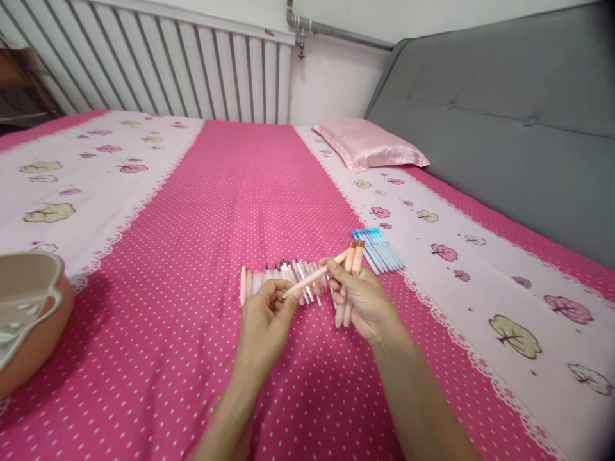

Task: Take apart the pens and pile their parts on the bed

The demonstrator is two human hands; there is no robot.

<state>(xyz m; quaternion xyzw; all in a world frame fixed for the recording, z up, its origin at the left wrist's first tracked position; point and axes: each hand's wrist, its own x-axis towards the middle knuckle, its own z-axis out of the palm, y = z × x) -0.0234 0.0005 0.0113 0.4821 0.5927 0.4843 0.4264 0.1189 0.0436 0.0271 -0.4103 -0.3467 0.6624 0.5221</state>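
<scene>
My left hand (266, 314) pinches one end of a peach-coloured pen (312, 276) that slants up to the right. My right hand (362, 301) holds a small bunch of peach pens (353, 262) upright in its fingers, and its fingertips touch the slanted pen's other end. Just beyond both hands a row of pale pink pens (283, 276) with dark tips lies on the pink dotted bedspread (216, 211). A bundle of blue pens (379, 248) lies to the right of that row.
A pink satin pillow (368, 146) lies at the far right of the bed, against a grey padded headboard (504, 121). A peach and beige bag or basket (26, 314) sits at the left edge. A white radiator (158, 64) lines the far wall.
</scene>
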